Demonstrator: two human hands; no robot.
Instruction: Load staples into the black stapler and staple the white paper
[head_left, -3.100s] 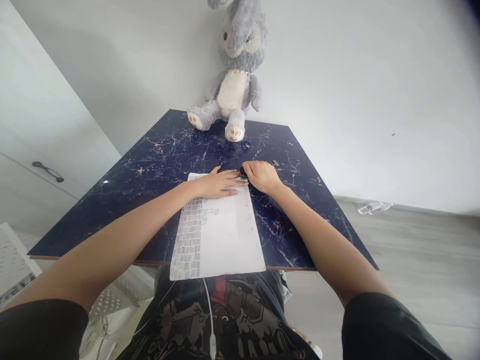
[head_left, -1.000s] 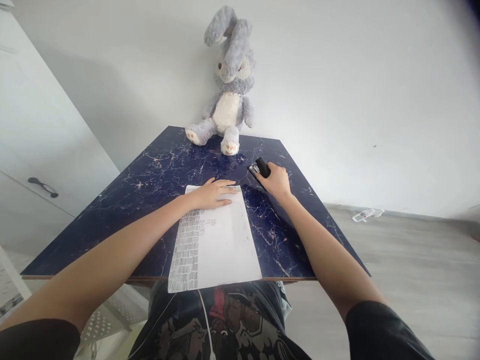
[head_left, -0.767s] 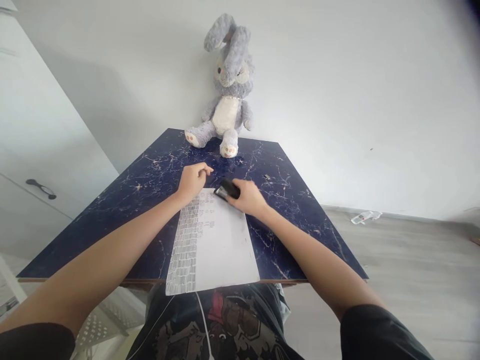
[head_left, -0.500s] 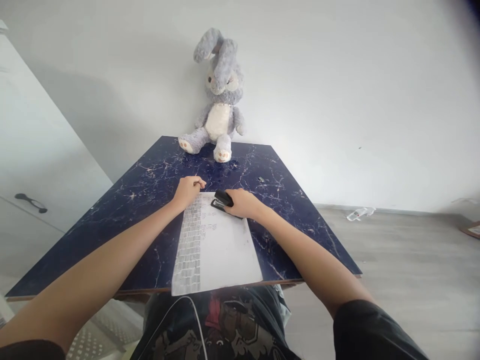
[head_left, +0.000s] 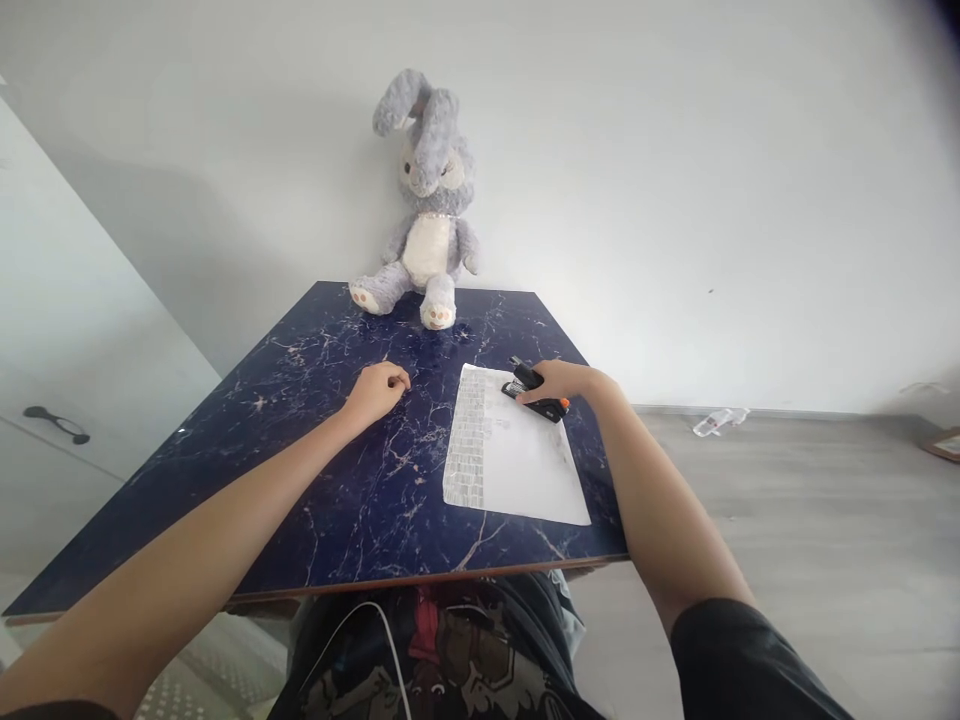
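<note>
My right hand (head_left: 559, 380) grips a black stapler (head_left: 553, 407) with an orange spot near its rear end. The stapler's jaws are apart, and it rests on the upper right part of a white paper sheet (head_left: 532, 475). Drawn block shapes and small printed text cover the sheet's left side. To the left of the paper, apart from it, my left hand (head_left: 377, 390) rests on the dark blue marbled table (head_left: 360, 500). Its fingers are curled together, and nothing shows in them.
A grey plush rabbit (head_left: 429, 245) sits at the table's far edge against the white wall. Left of the table stands a white cabinet with a dark handle (head_left: 56, 424). A clear plastic item (head_left: 720, 421) lies on the floor at right. A white cable (head_left: 390, 640) crosses my lap.
My right hand has moved right with the stapler, and the paper has shifted right and away from the table's front edge. My left hand, formerly at the paper's top left corner, is now clear of it.
</note>
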